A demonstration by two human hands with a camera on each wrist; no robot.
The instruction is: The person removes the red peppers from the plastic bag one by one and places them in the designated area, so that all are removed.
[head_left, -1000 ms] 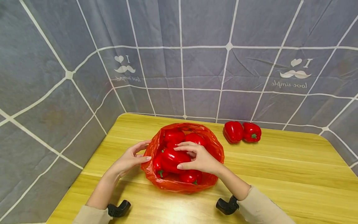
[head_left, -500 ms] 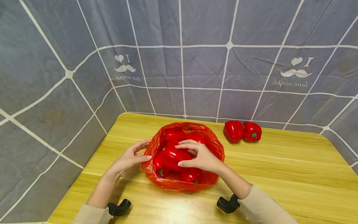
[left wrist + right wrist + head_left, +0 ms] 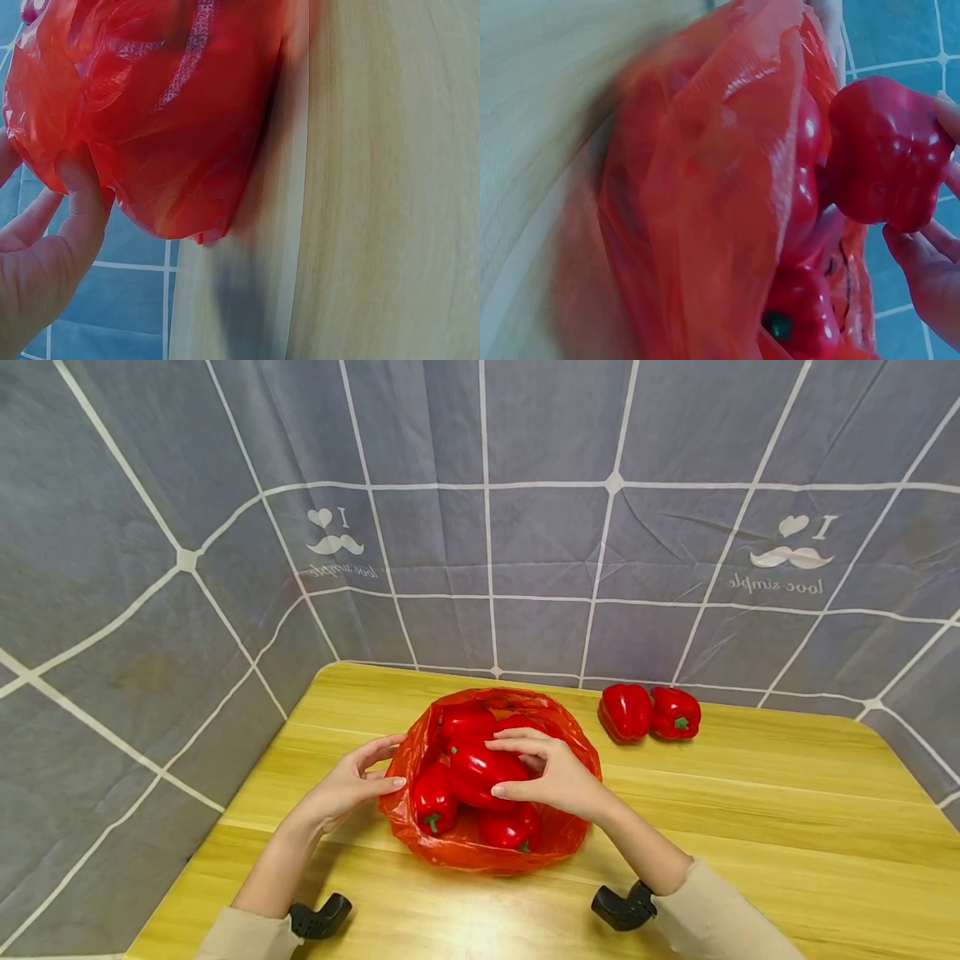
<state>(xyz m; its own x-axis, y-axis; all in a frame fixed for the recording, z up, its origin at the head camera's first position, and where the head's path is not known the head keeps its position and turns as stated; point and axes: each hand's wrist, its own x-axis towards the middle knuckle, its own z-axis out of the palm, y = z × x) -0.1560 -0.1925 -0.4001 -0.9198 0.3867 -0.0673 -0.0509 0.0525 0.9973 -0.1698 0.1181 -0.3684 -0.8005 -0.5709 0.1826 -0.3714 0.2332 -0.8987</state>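
A red plastic bag [image 3: 570, 827] stands open on the wooden table [image 3: 750, 827] with several red bell peppers inside. My right hand [image 3: 551, 777] grips one red pepper [image 3: 480, 768] just above the others in the bag; the right wrist view shows that pepper [image 3: 885, 161] between my fingers beside the bag's film [image 3: 720, 225]. My left hand [image 3: 352, 785] pinches the bag's left rim, thumb pressed on the plastic [image 3: 150, 135]. Two more red peppers [image 3: 648, 712] lie on the table at the back right.
Grey cloth walls with a white grid [image 3: 480, 527] close in the table at the back and left. Bare tabletop stretches to the right and in front of the bag.
My right hand has lifted the gripped pepper slightly up and to the right inside the bag. The left hand and the bag rim have stayed put.
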